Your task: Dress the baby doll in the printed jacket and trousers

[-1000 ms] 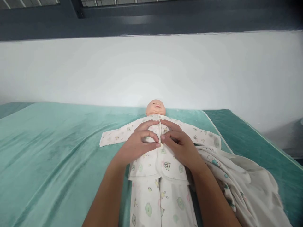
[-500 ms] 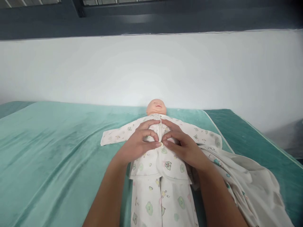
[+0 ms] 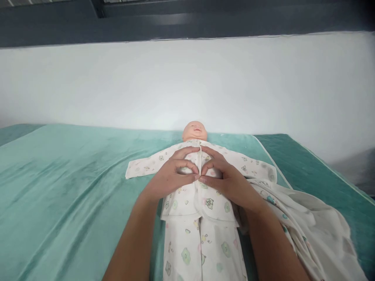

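Observation:
A baby doll (image 3: 195, 131) lies on its back, its head toward the wall. It wears a white long-sleeved pajama top (image 3: 187, 203) with a small animal print and matching pants (image 3: 184, 249). My left hand (image 3: 172, 173) pinches the left side of the top's front opening at chest height. Opposite it, my right hand (image 3: 225, 175) pinches the right edge, and the fingertips of both hands meet at the middle seam. The fastening between the thumbs and index fingers is hidden by the fingertips.
Green plush cloth (image 3: 73, 187) covers the surface, with folds on the left. A crumpled white printed cloth (image 3: 310, 218) lies beside my right forearm. Behind the doll rises a white wall (image 3: 164, 86) under a dark beam (image 3: 175, 23).
My fingertips have drawn closer together at the front seam, and the pale button visible between them before is now covered. The view has shifted slightly.

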The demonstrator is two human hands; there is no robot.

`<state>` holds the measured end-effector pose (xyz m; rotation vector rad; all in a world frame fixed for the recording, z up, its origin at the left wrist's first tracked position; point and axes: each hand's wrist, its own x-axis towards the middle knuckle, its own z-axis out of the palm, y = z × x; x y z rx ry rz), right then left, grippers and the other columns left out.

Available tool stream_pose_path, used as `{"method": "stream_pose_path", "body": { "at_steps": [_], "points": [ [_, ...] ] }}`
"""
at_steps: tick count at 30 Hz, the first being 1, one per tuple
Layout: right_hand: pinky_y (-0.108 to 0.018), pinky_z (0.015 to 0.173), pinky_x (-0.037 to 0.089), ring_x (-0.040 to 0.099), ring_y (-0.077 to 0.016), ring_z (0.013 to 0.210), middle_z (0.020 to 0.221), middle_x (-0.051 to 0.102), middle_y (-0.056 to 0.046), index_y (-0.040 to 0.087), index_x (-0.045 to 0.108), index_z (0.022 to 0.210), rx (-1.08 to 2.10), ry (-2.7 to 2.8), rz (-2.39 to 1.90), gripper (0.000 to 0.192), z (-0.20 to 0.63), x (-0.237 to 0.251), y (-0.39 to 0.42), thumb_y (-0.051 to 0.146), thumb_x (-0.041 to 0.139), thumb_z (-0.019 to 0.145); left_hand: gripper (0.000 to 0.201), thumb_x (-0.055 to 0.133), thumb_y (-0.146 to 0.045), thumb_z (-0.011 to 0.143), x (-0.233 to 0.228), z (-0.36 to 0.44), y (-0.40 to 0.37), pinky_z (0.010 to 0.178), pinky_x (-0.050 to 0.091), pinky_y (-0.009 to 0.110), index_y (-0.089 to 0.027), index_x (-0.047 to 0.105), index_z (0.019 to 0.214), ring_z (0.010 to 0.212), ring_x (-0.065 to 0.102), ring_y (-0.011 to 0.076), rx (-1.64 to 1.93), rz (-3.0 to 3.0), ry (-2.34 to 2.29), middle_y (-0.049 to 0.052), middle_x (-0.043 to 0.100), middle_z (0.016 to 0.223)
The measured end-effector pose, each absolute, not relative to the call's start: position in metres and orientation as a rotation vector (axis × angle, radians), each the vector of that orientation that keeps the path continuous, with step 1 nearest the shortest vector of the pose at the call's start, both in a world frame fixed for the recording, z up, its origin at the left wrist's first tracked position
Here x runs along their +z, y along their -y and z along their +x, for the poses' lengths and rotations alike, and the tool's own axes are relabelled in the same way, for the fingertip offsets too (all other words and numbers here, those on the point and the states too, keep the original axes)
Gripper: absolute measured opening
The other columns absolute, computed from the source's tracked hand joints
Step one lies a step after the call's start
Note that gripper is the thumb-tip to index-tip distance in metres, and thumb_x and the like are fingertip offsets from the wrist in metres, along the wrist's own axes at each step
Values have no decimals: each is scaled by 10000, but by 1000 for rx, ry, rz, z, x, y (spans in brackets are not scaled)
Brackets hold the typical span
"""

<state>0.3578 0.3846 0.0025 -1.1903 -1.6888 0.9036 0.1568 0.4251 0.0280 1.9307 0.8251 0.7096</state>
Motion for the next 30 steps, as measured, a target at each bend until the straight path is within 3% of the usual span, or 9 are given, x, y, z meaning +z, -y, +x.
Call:
{"method": "stream_pose_path", "body": {
  "at_steps": [7, 13, 16, 21, 25, 28, 30],
  "points": [
    [-428, 1158, 275, 333, -229, 1424, 1520, 403, 15, 293, 579, 967, 956, 1537, -1113, 219, 353, 2, -387, 422, 684, 824, 210, 630, -319, 855, 29, 164, -422, 983, 504, 397, -338, 716, 1047, 1445, 286, 284, 702, 2058, -861, -35, 387, 1526],
    [-448, 1091, 350, 440, -240, 1334, 1431, 502, -10, 278, 531, 975, 816, 1329, -1292, 267, 339, -4, -391, 373, 692, 784, 339, 694, -221, 770, 28, 171, -418, 1178, 273, 498, -320, 628, 1087, 1426, 319, 268, 738, 2184, -1012, -17, 413, 1512],
    [-433, 1029, 401, 508, -245, 1251, 1386, 546, -28, 266, 533, 932, 777, 1248, -1335, 216, 338, -5, -393, 337, 661, 773, 288, 694, -332, 800, 25, 174, -417, 1169, 282, 504, -298, 593, 1068, 1417, 337, 267, 799, 2178, -1064, 6, 413, 1513],
    [-399, 920, 440, 582, -246, 1100, 1339, 592, -37, 229, 541, 786, 769, 1171, -1408, 128, 337, -1, -393, 308, 634, 745, 356, 629, -403, 857, 20, 180, -416, 1149, 309, 491, -316, 557, 1195, 1410, 350, 266, 863, 2247, -1116, 28, 406, 1515],
    [-350, 867, 450, 604, -225, 1026, 1220, 657, -29, 212, 540, 714, 828, 1033, -1269, 133, 333, -1, -394, 277, 655, 702, 227, 600, -411, 877, 18, 184, -417, 1150, 295, 479, -296, 595, 1072, 1385, 382, 253, 890, 2279, -1158, 12, 467, 1463],
    [-310, 728, 464, 604, -186, 816, 915, 692, -7, 212, 523, 682, 807, 755, -1258, 167, 335, -6, -398, 297, 667, 669, 138, 588, -372, 884, 16, 186, -420, 1111, 341, 443, -240, 554, 865, 1339, 440, 231, 1001, 2223, -1177, 25, 557, 1359],
    [-300, 648, 446, 555, -167, 696, 718, 617, 18, 220, 506, 661, 726, 613, -1340, 187, 341, -14, -402, 332, 655, 665, 194, 578, -360, 887, 15, 188, -421, 1074, 376, 421, -224, 496, 776, 1299, 479, 224, 1048, 2200, -1181, 30, 590, 1305]
  ]
}}
